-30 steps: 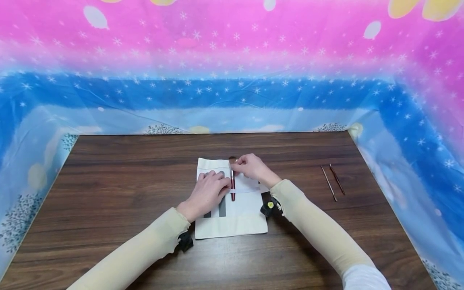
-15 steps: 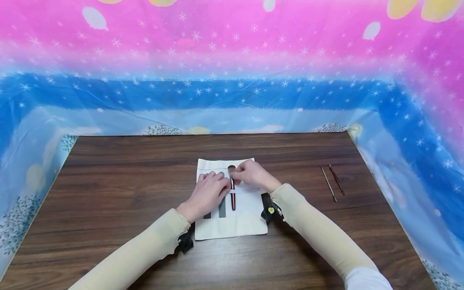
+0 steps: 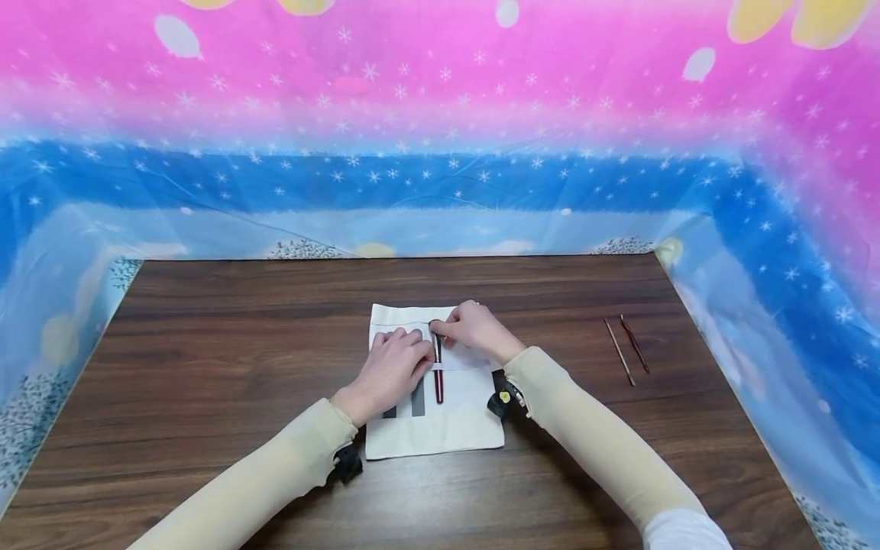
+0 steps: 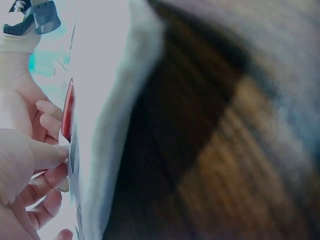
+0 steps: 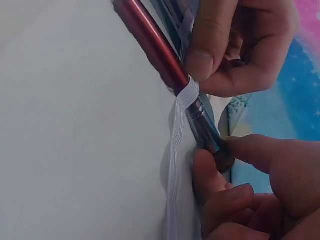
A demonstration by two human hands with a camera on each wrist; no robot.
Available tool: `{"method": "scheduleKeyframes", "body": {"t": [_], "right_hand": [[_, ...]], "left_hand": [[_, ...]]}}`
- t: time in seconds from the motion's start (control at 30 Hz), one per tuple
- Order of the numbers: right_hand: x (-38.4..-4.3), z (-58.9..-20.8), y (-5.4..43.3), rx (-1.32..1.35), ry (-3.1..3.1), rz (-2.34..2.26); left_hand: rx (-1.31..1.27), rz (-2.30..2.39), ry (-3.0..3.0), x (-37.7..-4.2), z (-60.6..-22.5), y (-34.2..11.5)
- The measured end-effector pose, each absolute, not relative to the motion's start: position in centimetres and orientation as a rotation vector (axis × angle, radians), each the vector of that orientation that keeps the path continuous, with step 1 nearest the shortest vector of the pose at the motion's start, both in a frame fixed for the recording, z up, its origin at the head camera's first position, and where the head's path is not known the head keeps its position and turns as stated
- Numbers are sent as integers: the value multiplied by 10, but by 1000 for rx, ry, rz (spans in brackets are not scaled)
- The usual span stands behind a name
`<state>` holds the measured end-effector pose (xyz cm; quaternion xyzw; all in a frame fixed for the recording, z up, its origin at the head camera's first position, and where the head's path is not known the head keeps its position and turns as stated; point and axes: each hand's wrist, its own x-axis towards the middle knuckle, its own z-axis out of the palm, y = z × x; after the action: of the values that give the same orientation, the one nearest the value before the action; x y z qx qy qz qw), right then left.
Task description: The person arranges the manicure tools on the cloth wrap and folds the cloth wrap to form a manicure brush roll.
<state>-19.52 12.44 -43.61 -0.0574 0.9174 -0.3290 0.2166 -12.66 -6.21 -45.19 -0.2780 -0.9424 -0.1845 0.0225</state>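
Observation:
A makeup brush (image 3: pixel 439 386) with a dark red handle and silver ferrule lies lengthwise over a white cloth brush roll (image 3: pixel 440 437). In the right wrist view its handle (image 5: pixel 155 42) passes through a loop of white elastic band (image 5: pixel 188 94). My right hand (image 3: pixel 476 330) pinches the brush by its bristle end, between thumb and forefinger. With its fingers over the roll's left half, my left hand (image 3: pixel 395 370) pinches the elastic band right beside the brush. The left wrist view shows the left thumb (image 4: pixel 47 156) at the band, below the red handle (image 4: pixel 68 110).
Two thin tools, one silver (image 3: pixel 619 351) and one dark reddish brown (image 3: pixel 634 344), lie side by side on the wooden table (image 3: pixel 241 328) to the right. Grey strips (image 3: pixel 418 401) show on the roll. A patterned curtain (image 3: pixel 440 183) surrounds the table.
The brush has slid toward the person through the band, its handle end now lower on the roll. My right hand came down slightly with it; the left hand stays on the roll.

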Motion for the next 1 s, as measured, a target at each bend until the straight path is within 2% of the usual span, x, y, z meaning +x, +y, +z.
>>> {"method": "scheduleKeyframes", "body": {"t": [1.0], "right_hand": [[-184, -436, 124, -306, 2525, -852]], "left_hand": [[-857, -616, -2900, -127, -451, -63]]}}
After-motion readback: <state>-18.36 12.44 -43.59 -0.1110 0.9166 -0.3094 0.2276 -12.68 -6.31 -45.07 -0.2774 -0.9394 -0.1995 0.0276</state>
